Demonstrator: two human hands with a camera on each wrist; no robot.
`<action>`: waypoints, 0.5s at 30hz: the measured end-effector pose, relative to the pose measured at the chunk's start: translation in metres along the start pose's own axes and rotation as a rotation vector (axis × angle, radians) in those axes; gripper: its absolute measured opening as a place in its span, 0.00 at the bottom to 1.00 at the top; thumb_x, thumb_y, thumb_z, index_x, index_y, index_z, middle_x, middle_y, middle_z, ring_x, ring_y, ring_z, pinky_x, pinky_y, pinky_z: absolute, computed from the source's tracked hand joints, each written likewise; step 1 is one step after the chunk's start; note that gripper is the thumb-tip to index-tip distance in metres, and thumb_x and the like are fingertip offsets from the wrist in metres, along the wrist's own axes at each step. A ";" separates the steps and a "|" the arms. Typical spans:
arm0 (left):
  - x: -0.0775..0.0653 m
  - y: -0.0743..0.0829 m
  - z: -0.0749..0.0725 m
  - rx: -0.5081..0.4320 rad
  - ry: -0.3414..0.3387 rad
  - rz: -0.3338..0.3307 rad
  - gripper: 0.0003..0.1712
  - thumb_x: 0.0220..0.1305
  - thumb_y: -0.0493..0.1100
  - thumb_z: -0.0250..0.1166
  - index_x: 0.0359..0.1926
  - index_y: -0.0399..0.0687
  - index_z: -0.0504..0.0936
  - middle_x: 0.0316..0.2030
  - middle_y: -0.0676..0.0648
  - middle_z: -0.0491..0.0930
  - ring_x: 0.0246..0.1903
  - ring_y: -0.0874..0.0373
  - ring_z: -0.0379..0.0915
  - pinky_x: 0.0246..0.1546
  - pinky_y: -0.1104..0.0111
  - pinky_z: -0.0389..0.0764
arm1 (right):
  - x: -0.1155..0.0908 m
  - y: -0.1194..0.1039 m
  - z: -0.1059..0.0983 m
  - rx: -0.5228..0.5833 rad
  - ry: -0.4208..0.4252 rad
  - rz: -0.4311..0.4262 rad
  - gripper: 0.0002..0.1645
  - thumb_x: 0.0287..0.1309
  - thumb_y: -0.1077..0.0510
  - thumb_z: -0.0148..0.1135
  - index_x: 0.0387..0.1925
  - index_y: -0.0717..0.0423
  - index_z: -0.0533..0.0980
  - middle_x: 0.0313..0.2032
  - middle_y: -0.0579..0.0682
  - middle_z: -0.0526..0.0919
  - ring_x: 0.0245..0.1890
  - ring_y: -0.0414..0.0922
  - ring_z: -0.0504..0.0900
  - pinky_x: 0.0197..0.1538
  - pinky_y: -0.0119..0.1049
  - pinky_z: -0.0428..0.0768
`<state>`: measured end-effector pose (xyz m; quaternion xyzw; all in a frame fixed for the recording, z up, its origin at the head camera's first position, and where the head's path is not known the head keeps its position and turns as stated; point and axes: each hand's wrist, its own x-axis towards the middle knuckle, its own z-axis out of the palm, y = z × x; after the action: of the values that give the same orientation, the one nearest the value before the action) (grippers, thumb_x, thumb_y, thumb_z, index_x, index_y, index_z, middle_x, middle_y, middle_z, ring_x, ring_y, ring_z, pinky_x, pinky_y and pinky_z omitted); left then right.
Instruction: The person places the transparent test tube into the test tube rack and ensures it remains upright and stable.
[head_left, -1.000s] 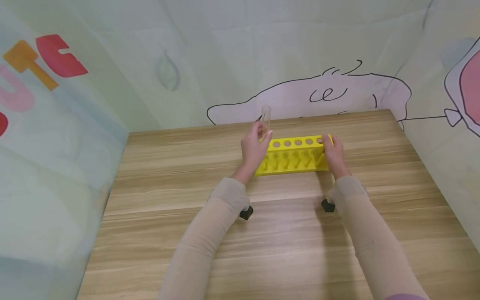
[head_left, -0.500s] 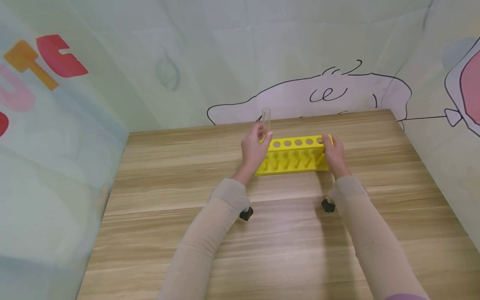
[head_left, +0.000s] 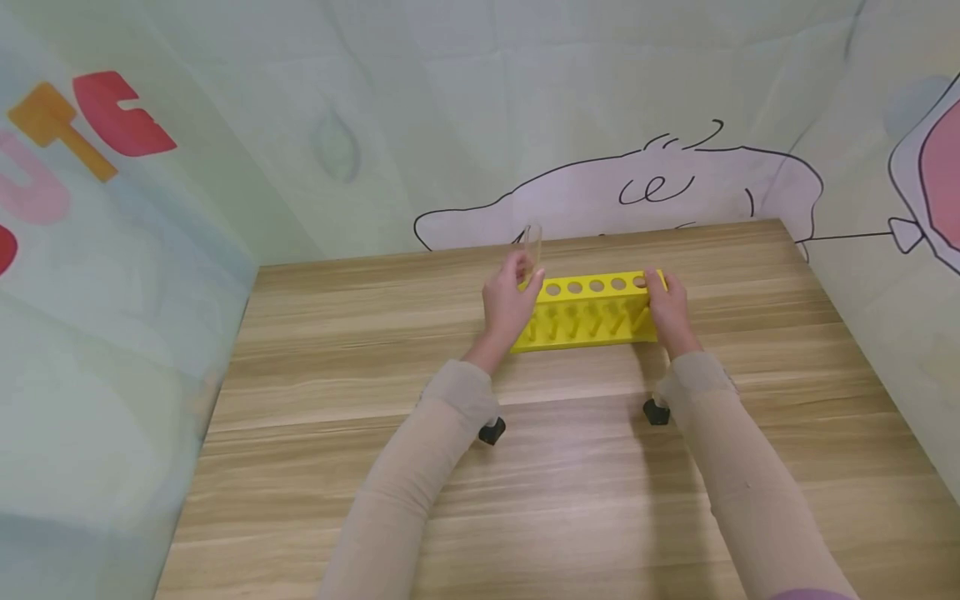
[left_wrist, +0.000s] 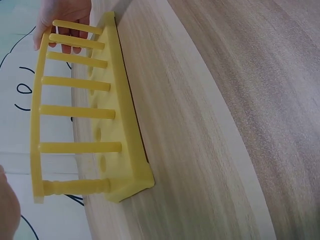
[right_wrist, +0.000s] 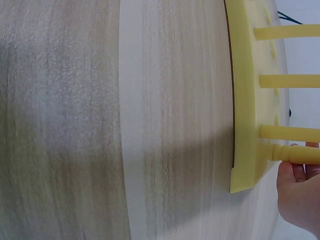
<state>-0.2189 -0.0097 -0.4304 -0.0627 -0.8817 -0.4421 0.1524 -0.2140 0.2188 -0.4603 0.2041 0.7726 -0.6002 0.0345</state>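
A clear test tube (head_left: 533,240) stands nearly upright between the thumb and fingers of my left hand (head_left: 507,296), which pinches it over the left end of a yellow test tube rack (head_left: 585,340). The tube's lower part is hidden behind that hand. At the rack's right end my right hand (head_left: 667,307) grips the top bar and end post, its thumb on top. In the right wrist view, fingers (right_wrist: 300,197) wrap the end post. The rack (left_wrist: 125,150) sits upright on the table, its row of pegs facing me and its visible top holes without tubes.
The wood-grain table (head_left: 322,333) reaches back to a printed cloth wall (head_left: 420,125), close behind the rack. Another cloth wall (head_left: 900,333) borders the right side. A small black piece (head_left: 492,431) hangs below each cuff.
The test tube has sunk slightly, its top lower above my left hand than before. The rack and my right hand have stayed in place.
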 end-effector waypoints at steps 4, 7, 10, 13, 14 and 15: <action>-0.001 -0.001 0.001 0.014 -0.019 -0.013 0.16 0.57 0.46 0.60 0.45 0.46 0.71 0.42 0.47 0.80 0.44 0.57 0.77 0.43 0.75 0.77 | -0.001 -0.001 0.000 0.003 0.003 0.001 0.28 0.61 0.37 0.35 0.46 0.56 0.63 0.54 0.55 0.61 0.52 0.46 0.60 0.58 0.39 0.62; -0.001 -0.002 0.001 0.017 -0.019 -0.009 0.16 0.57 0.46 0.60 0.45 0.46 0.71 0.42 0.47 0.80 0.44 0.57 0.77 0.43 0.75 0.76 | -0.001 -0.001 0.000 -0.003 0.002 0.012 0.29 0.60 0.36 0.35 0.47 0.55 0.63 0.55 0.55 0.61 0.53 0.46 0.60 0.59 0.40 0.61; -0.001 -0.003 0.001 0.021 -0.016 -0.006 0.17 0.57 0.46 0.60 0.45 0.45 0.71 0.42 0.47 0.80 0.44 0.57 0.77 0.43 0.75 0.77 | 0.000 -0.001 0.001 -0.006 0.002 0.016 0.30 0.61 0.37 0.35 0.50 0.56 0.62 0.56 0.55 0.60 0.53 0.46 0.60 0.60 0.41 0.61; -0.002 -0.004 0.001 0.022 -0.020 -0.006 0.17 0.57 0.46 0.60 0.45 0.45 0.71 0.42 0.46 0.80 0.44 0.57 0.77 0.43 0.74 0.77 | 0.001 0.000 0.001 -0.003 0.007 0.011 0.30 0.62 0.38 0.35 0.51 0.58 0.62 0.57 0.57 0.60 0.54 0.47 0.60 0.60 0.41 0.61; -0.002 -0.004 0.001 0.023 -0.022 -0.006 0.16 0.57 0.46 0.60 0.45 0.45 0.71 0.42 0.46 0.80 0.44 0.56 0.78 0.43 0.74 0.77 | 0.001 0.000 0.001 -0.001 0.010 0.008 0.30 0.62 0.39 0.35 0.51 0.59 0.62 0.57 0.57 0.61 0.54 0.47 0.60 0.61 0.41 0.61; -0.002 -0.004 0.001 0.024 -0.023 -0.005 0.16 0.57 0.46 0.60 0.45 0.44 0.71 0.42 0.46 0.80 0.43 0.56 0.78 0.43 0.74 0.77 | 0.001 0.000 0.001 0.002 0.010 0.005 0.30 0.62 0.39 0.35 0.52 0.59 0.61 0.57 0.57 0.61 0.54 0.47 0.60 0.61 0.41 0.61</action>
<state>-0.2184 -0.0111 -0.4350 -0.0637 -0.8889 -0.4310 0.1418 -0.2148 0.2177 -0.4608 0.2093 0.7717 -0.5997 0.0321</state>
